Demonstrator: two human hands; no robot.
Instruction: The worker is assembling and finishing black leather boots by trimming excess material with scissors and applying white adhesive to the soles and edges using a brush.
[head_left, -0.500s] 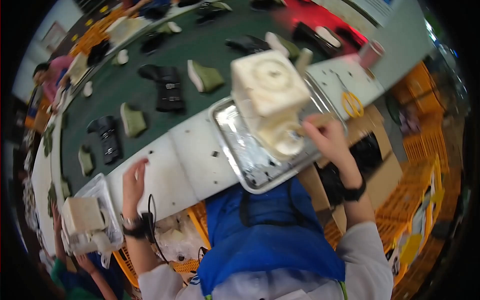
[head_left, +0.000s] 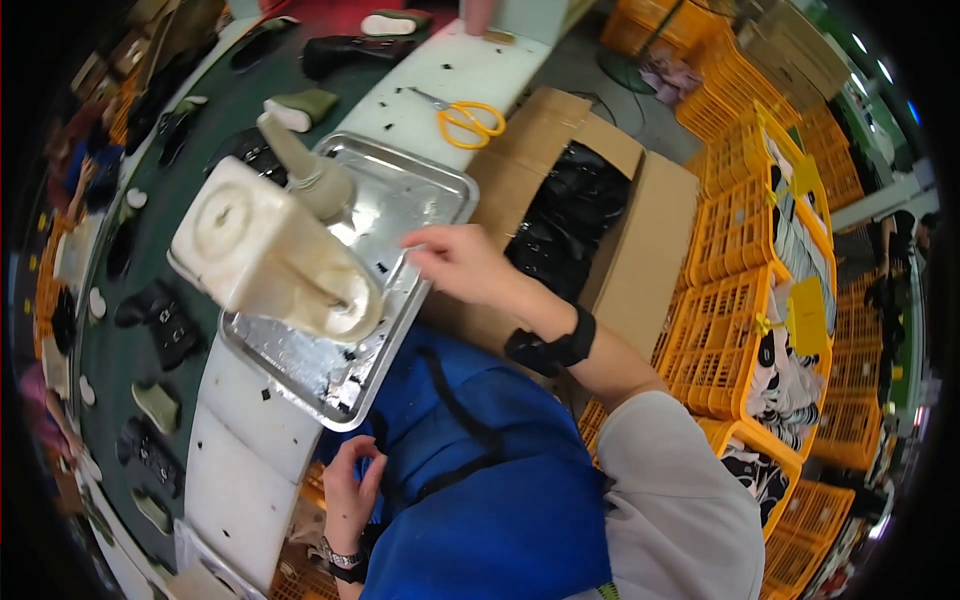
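My right hand (head_left: 462, 265) hovers by the right rim of a metal tray (head_left: 430, 180), fingers loosely bent and holding nothing visible. On the tray stands a square cream plastic container (head_left: 255, 245) with a round, open cup (head_left: 355, 312) at its base. A thin stick-like handle lies at that cup. Behind it is a smaller round pot (head_left: 327, 190) with a thick pale handle (head_left: 283, 147) leaning out. My left hand (head_left: 352, 482), fingers curved and apart, is empty in front of my blue apron (head_left: 480, 510), below the tray's near corner.
Yellow-handled scissors (head_left: 465, 122) lie on the white worktop (head_left: 240, 440). Right of it stands an open carton (head_left: 640, 250) with black items inside. Stacked orange crates (head_left: 715, 350) line the right. Black boots (head_left: 165, 325) and green shoe pieces (head_left: 155, 407) rest on the green belt (head_left: 110, 370).
The view has swung right, bringing the carton and crates to the middle. My right hand has drawn back from the container's cup. My left hand has come from over the worktop to my apron.
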